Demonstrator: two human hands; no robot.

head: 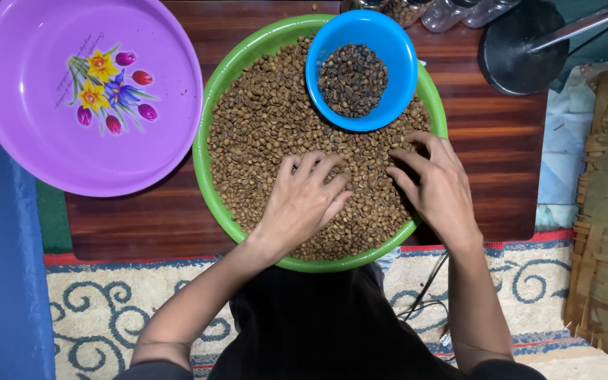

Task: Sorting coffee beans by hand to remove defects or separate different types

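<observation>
While both hands rest on the beans, the scene reads as follows.

Left hand: the left hand [304, 200] lies palm down on the pale brown coffee beans [262, 134], fingers [325, 167] spread a little and curled at the tips; it grips nothing that can be seen.

Right hand: the right hand [436, 184] lies palm down on the beans just beside the left one, fingers pointing toward it, loosely bent; whether any bean is pinched under them I cannot tell.

Green basin: the round green basin [209, 105] stands in the middle of the tabletop [149, 218], filled almost to its rim with the beans.

Blue bowl: a small blue bowl [388, 42] sits inside the basin at its far edge, on top of the beans, holding a small heap of darker beans [352, 79].

Purple basin: a wide purple basin [29, 141] with painted flowers lies to the left, partly over the tabletop's edge, well apart from both hands.

Far right corner: a round black base [511, 56] with a metal rod stands on the tabletop.

Floor: a patterned rug [107, 302] with blue scrolls lies below the near edge.
</observation>
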